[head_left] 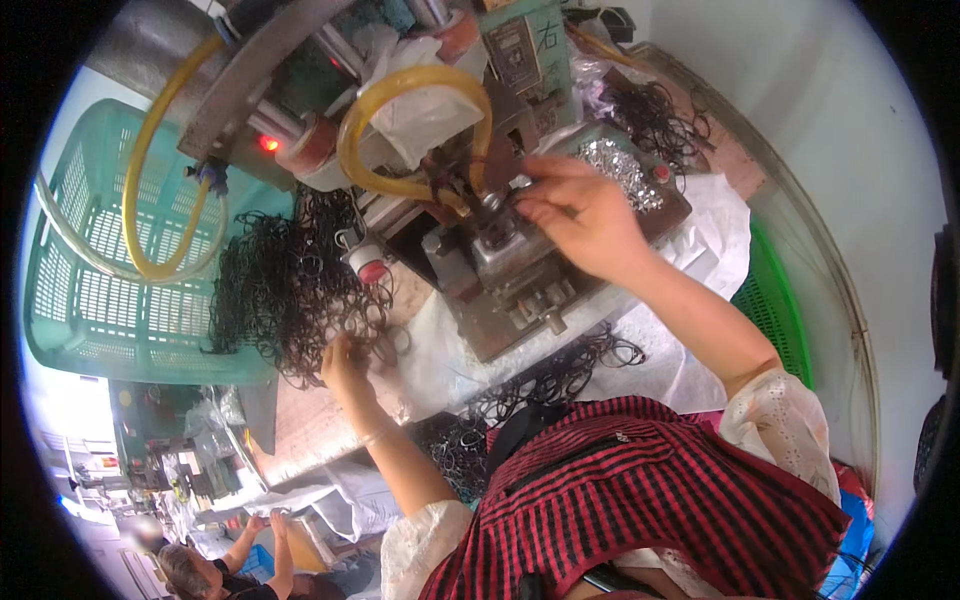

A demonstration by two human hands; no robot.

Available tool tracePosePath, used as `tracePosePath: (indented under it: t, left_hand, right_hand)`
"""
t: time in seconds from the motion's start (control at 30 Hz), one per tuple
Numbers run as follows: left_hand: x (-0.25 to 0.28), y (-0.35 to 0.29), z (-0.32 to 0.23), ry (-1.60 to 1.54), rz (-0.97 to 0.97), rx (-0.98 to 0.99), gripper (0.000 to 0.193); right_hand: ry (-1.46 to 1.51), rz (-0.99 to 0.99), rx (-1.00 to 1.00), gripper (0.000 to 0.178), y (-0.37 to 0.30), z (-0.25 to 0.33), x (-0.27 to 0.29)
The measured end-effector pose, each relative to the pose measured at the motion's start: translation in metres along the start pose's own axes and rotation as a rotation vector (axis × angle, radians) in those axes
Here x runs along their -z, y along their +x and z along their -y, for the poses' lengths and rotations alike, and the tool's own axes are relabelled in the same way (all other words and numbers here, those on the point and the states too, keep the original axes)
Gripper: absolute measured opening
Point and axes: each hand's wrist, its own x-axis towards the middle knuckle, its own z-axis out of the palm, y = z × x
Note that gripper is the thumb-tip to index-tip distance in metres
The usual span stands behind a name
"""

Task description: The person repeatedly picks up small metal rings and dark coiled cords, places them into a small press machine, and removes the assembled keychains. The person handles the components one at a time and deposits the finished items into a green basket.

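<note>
My right hand reaches to the press's small metal die, thumb and fingers pinched together beside it. What they hold is too small and dark to make out. Yellow hoses loop down above the die. My left hand is at the near edge of a tangled pile of thin black cables, its fingers closed around cable strands. The pile spreads over the tabletop and against a teal basket.
Shiny small metal parts lie in a tray right of the die. A red push button sticks up left of it. More black cables lie near my apron. A teal basket stands left, a green basket right. Another person works at lower left.
</note>
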Motion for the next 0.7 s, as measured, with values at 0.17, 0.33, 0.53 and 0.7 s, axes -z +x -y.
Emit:
tracePosePath:
  t: [0.17, 0.33, 0.53, 0.7]
  left_hand:
    - [-0.031, -0.049, -0.026, -0.043, 0.123, -0.342, 0.010]
    - [-0.089, -0.098, -0.113, -0.265, 0.329, -0.878, 0.014]
    - [-0.114, -0.100, -0.155, -0.184, 0.343, -1.038, 0.029]
    - [-0.115, -0.122, -0.156, -0.252, 0.411, -0.948, 0.024]
  right_hand:
    - [0.139, -0.085, -0.099, 0.014, -0.011, 0.005, -0.018]
    - [0.274, -0.028, -0.187, 0.016, -0.008, 0.006, -0.020]
    - [0.438, 0.046, -0.271, 0.016, -0.003, 0.028, -0.025]
    - [0.266, 0.071, -0.232, 0.030, -0.011, 0.055, -0.008]
